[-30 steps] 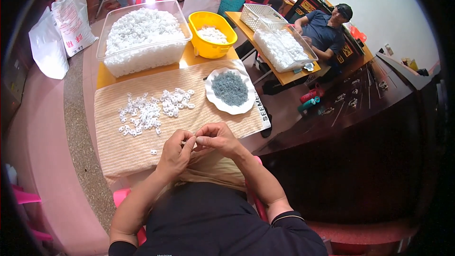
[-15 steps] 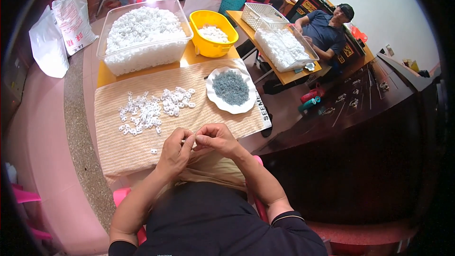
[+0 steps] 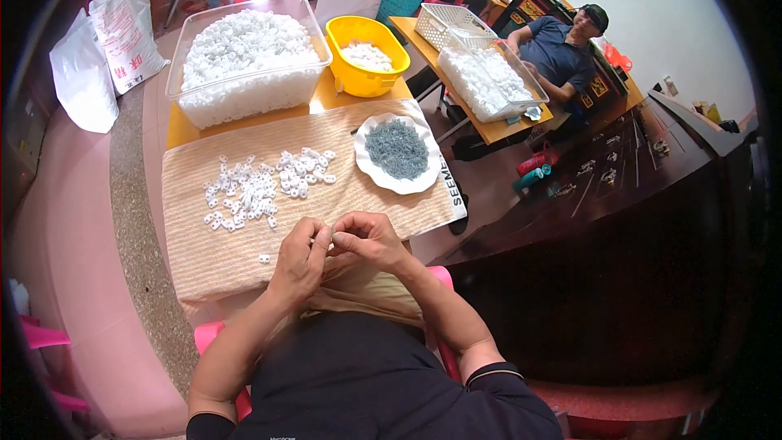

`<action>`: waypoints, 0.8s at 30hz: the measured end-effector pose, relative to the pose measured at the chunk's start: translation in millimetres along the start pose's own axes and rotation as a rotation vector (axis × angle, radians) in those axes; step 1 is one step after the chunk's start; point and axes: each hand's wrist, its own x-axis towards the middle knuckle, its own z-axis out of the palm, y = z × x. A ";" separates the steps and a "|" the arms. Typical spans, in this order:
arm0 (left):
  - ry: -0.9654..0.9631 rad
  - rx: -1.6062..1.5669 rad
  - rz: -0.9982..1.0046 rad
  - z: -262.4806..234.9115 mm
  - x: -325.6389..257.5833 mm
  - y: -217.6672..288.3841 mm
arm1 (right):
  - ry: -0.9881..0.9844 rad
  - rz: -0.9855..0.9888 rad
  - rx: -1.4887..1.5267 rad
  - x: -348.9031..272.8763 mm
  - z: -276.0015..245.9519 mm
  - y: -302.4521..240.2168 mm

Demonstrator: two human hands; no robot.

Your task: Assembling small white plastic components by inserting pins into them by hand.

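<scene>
Close together at the near edge of the cloth, my left hand (image 3: 298, 259) and my right hand (image 3: 368, 239) meet at their fingertips. Thumb and forefinger of the left are pinched on a small white piece, of which only a sliver shows. My right fingers are pinched too, against the left ones; what they hold is hidden. Beyond my hands lies a loose pile of small white plastic pieces with holes (image 3: 248, 191). One single white piece (image 3: 264, 259) rests left of my left hand. To the right, a scalloped white plate (image 3: 417, 187) bears many tiny grey-blue pieces (image 3: 396, 149).
A striped beige cloth (image 3: 195, 253) covers the near table. Behind it stand a clear bin (image 3: 244, 106) heaped with white pieces and a yellow basin (image 3: 366, 81). At another table, a person (image 3: 554, 57) sits by a clear box (image 3: 489, 85). White sacks (image 3: 122, 33) stand left.
Both hands stay pinched together and have shifted very slightly; the right fingertips have moved a little leftward. The pieces on the cloth have not moved.
</scene>
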 end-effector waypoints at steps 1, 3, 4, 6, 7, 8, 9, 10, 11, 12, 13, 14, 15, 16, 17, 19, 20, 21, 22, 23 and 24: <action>0.003 0.003 0.004 0.2 -0.1 0.0 | 0.001 0.003 0.005 0.1 -0.4 1.9; 0.006 0.015 0.013 1.0 0.2 -1.9 | 0.002 0.006 0.010 0.3 -0.7 4.1; 0.010 0.027 0.023 1.4 0.2 -2.6 | 0.003 0.004 0.001 0.3 -0.7 4.7; 0.008 0.034 0.019 1.2 -0.5 0.0 | 0.004 0.002 -0.009 0.3 -1.0 6.3; 0.007 0.041 0.016 1.0 -0.8 0.9 | 0.002 -0.001 -0.011 0.7 -1.0 7.1; 0.007 0.041 0.015 0.9 -0.7 0.7 | 0.001 -0.004 -0.012 0.8 -1.0 7.4; 0.005 0.045 0.007 0.7 -0.7 0.4 | 0.001 -0.004 -0.012 0.4 -1.2 7.2; 0.003 0.048 -0.002 0.5 -0.8 0.0 | -0.001 -0.004 -0.012 0.1 -0.9 5.4; 0.003 0.047 -0.003 0.8 -0.9 -0.3 | -0.002 -0.004 -0.012 -0.2 -0.8 3.9; 0.007 0.029 0.017 1.3 -1.1 -0.5 | -0.002 -0.003 -0.012 -0.3 -0.8 2.8; 0.011 0.011 0.038 1.7 -1.1 -0.6 | -0.004 0.005 -0.003 -0.2 -1.0 1.6; 0.010 0.011 0.037 1.9 -1.0 -0.7 | -0.006 0.014 0.005 -0.3 -1.1 0.6; -0.008 -0.021 0.012 2.0 -0.7 -0.8 | -0.006 0.015 0.005 -0.5 -1.1 -0.2; -0.027 -0.053 -0.013 2.2 -0.5 -1.1 | -0.004 0.030 0.017 -0.8 -0.9 -0.8; -0.028 -0.053 -0.014 1.9 -0.2 -2.2 | -0.003 0.044 0.030 -0.9 -0.9 -0.9; -0.040 -0.078 -0.033 1.0 0.8 -5.8 | -0.001 0.043 0.021 -0.1 -0.6 0.5; -0.040 -0.079 -0.033 1.0 1.3 -7.0 | 0.001 0.042 0.011 0.3 -0.6 1.0; -0.043 -0.083 -0.037 1.0 1.9 -8.0 | 0.001 0.042 0.011 0.6 -0.9 0.9; -0.045 -0.088 -0.042 1.0 1.9 -8.5 | 0.003 0.025 -0.018 0.5 -1.1 0.6; -0.045 -0.088 -0.042 0.8 1.8 -8.3 | 0.004 0.007 -0.047 0.4 -1.2 0.2; -0.040 -0.072 -0.040 0.5 1.7 -7.7 | 0.004 0.006 -0.047 0.5 0.0 0.0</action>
